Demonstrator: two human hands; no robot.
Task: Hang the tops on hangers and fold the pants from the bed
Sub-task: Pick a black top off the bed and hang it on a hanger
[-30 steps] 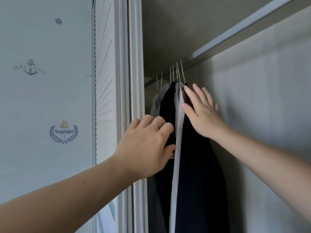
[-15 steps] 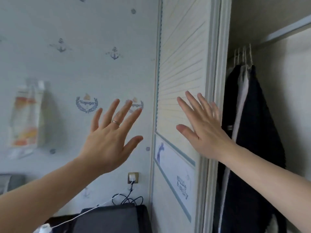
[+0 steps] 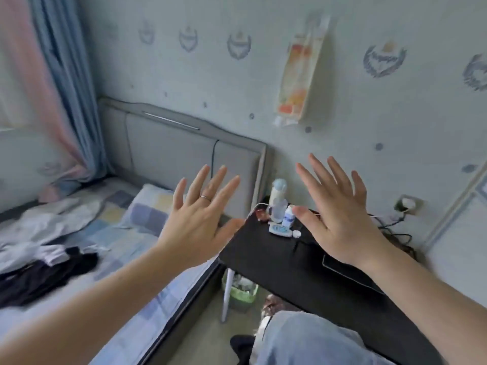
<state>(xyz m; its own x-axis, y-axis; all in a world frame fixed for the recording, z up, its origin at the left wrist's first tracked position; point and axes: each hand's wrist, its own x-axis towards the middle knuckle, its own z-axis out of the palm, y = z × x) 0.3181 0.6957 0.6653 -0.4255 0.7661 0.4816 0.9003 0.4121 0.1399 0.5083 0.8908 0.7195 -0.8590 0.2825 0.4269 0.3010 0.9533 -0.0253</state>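
Bed (image 3: 110, 248): remaining garments lie at its left, a dark garment (image 3: 39, 277) beside pale ones (image 3: 44, 227). Black surface (image 3: 276, 259) at right carries bottles (image 3: 279, 204) by its far edge. Left hand (image 3: 195, 227) and right hand (image 3: 340, 222) hover with fingers spread, holding nothing. Risk: a sweeping right hand could topple bottles. Wallpaper crests and labels are blurred, unreadable.

Clothes (image 3: 39, 259) on bed (image 3: 147, 312) (table (image 3: 290, 264) rightward)

left hand (image 3: 196, 219) hovering spread over bed (image 3: 126, 233), air clear | clothes (image 3: 44, 259) lying ahead-left, unobstructed | bottles (image 3: 280, 206) crowding bench (image 3: 276, 262) corner under right hand (image 3: 340, 214) | bin (image 3: 239, 288) sitting between bed and bench
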